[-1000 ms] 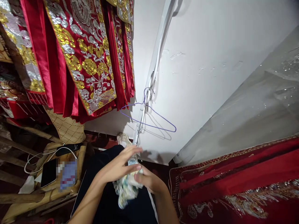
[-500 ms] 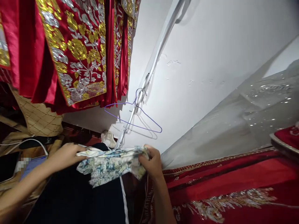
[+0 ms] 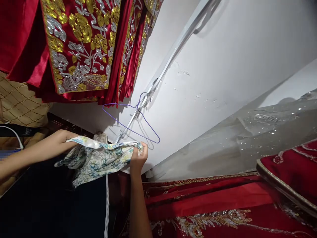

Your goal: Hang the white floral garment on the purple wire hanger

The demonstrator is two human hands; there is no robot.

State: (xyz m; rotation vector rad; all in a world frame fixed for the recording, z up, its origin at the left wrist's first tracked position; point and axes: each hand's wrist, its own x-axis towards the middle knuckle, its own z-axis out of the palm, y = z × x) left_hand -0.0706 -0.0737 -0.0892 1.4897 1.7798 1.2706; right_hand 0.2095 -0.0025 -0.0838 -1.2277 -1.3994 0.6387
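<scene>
A thin floral garment (image 3: 105, 158) in white, green, blue and yellow is stretched between my two hands, its lower part hanging loose. My left hand (image 3: 63, 137) grips one end of its top edge, fingers partly hidden by the cloth. The other end is pinched between the thumb and fingers of my right hand (image 3: 139, 156). Just above the cloth, a purple wire hanger (image 3: 131, 127) hangs from a hook on a white metal rail, with nothing on it. The garment is apart from the hanger.
The white rail (image 3: 170, 54) runs slantwise along the wall. Red costumes with gold and silver sequins (image 3: 84, 49) hang at upper left. A sheer grey sparkly fabric (image 3: 210, 145) and red embroidered garments (image 3: 223, 201) fill the right. A shoe (image 3: 101, 136) shows behind the cloth.
Both hands have risen and shifted left in view with the garment. Its top edge is now spread out straighter, and more of the pattern shows. The hanger stays on its hook.
</scene>
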